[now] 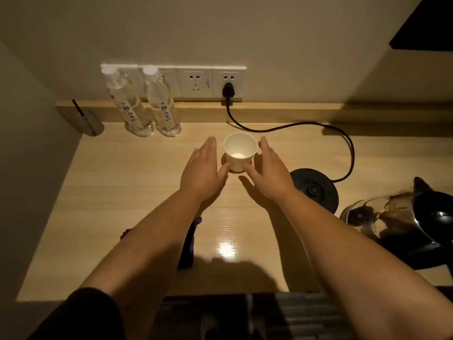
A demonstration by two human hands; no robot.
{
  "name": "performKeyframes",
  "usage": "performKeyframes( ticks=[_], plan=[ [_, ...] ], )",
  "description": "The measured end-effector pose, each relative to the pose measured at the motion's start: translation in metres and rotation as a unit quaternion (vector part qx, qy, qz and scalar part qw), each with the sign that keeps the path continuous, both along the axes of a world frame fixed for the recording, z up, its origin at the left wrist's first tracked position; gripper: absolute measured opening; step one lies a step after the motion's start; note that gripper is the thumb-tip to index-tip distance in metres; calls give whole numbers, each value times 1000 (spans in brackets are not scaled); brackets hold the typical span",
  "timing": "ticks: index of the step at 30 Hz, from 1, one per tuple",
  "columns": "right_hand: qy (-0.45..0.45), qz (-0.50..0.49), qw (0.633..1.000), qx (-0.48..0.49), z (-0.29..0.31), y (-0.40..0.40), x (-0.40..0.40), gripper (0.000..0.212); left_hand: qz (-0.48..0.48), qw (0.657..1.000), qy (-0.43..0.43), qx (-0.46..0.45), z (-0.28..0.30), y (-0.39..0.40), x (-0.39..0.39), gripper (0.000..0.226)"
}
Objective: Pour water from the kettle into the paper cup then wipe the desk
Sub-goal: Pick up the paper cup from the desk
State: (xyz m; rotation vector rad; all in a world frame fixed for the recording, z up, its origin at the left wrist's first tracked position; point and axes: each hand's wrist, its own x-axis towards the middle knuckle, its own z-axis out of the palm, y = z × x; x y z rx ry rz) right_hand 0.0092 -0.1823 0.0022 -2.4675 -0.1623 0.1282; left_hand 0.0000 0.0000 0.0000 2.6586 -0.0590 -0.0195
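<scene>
A white paper cup (239, 150) stands upright on the wooden desk (122, 192), open mouth up. My left hand (204, 170) is just left of it and my right hand (268, 170) just right of it, fingers straight and apart; the thumbs touch or nearly touch the cup's base. Neither hand wraps the cup. A glass kettle (402, 219) with a black handle rests on the desk at the right, off its round black base (316, 188). A dark purple cloth (188, 244) lies under my left forearm, partly hidden.
Two clear water bottles (147, 104) stand at the back left under a row of wall sockets (196, 82). A black cord (294, 125) runs from a plug to the kettle base. A small grey holder (88, 121) sits in the back left corner.
</scene>
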Motion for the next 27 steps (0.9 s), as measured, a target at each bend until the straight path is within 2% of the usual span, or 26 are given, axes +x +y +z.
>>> performKeyframes(
  ticks=[5, 8, 18, 27],
  plan=[
    [46, 20, 996, 80, -5, 3, 9, 75, -7, 996, 35, -84, -10, -8, 13, 72],
    [42, 6, 994, 98, -7, 2, 7, 67, -21, 990, 9, -139, -12, -11, 10, 61],
    [31, -16, 997, 74, 7, -3, -31, 63, -28, 985, 1, -169, 0, -19, -27, 57],
    [57, 15, 997, 55, 12, -24, -92, 63, 22, 979, 27, -200, -7, -41, -101, 55]
  ],
)
